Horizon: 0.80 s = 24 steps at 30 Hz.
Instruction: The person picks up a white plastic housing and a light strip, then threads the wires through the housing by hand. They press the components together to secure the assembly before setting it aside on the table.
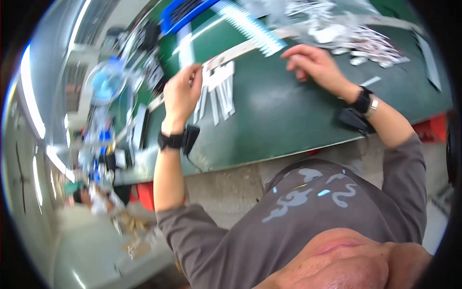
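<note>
My left hand (181,94) is raised over the green table, fingers curled in toward the thumb. Whatever it may hold is too small or hidden. Just right of it lies a fan of flat white strips (222,94). A pale blurred strip (185,48) runs up from behind its fingers; whether they touch it I cannot tell. My right hand (315,67) hovers with the index finger stretched out and the others loosely bent, nothing visible in it. Near its fingertips ends a long white toothed strip (252,29), like a comb, apart from the fingers.
A heap of thin white pieces (370,45) and clear plastic bags (332,17) lie at the far right. At the far left stands a blue tray (166,21). A fan (106,83) is beyond the table's left end. Red stools (146,195) stand below its near edge.
</note>
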Available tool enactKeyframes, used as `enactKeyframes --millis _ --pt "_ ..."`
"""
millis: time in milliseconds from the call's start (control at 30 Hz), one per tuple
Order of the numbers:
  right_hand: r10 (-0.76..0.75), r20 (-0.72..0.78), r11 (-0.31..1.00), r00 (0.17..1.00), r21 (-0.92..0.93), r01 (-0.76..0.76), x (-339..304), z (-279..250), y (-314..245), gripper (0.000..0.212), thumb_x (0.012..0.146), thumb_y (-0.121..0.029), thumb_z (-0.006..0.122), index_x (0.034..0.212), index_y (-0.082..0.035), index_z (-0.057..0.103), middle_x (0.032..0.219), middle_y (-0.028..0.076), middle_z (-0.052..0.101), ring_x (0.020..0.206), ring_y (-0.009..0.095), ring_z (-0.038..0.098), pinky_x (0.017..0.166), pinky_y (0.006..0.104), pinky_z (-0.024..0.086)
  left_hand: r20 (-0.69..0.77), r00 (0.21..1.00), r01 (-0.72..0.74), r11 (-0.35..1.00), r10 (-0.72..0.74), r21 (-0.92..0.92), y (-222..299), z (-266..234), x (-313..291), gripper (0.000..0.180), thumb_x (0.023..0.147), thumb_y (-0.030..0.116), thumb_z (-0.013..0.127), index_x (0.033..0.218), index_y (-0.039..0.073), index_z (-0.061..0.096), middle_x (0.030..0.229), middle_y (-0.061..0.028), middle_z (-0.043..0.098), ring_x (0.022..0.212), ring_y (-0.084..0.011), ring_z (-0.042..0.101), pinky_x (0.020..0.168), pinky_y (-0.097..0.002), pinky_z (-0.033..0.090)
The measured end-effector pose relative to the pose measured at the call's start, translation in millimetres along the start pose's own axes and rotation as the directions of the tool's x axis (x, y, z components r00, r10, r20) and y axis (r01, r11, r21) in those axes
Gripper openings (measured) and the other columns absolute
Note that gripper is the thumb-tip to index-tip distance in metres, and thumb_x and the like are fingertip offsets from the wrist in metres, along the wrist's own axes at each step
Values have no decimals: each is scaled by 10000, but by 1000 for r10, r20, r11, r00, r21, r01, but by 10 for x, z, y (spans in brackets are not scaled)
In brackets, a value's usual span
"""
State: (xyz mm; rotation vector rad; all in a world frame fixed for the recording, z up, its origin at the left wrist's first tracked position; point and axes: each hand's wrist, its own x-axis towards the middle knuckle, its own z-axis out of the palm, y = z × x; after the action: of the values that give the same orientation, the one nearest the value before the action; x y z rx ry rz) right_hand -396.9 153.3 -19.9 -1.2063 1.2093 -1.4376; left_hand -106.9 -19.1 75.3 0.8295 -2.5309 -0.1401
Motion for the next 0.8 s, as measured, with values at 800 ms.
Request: enactKeyframes --millis 800 --pt "-486 -725 725 487 -24 688 -362 -1298 -907 359 1051 -313 487 898 -36 656 586 -23 506 480 67 460 472 235 416 240 863 -325 853 444 -410 2217 1453 378 154 872 173 676 868 20 656 795 -163 646 781 -343 645 690 -431 510"
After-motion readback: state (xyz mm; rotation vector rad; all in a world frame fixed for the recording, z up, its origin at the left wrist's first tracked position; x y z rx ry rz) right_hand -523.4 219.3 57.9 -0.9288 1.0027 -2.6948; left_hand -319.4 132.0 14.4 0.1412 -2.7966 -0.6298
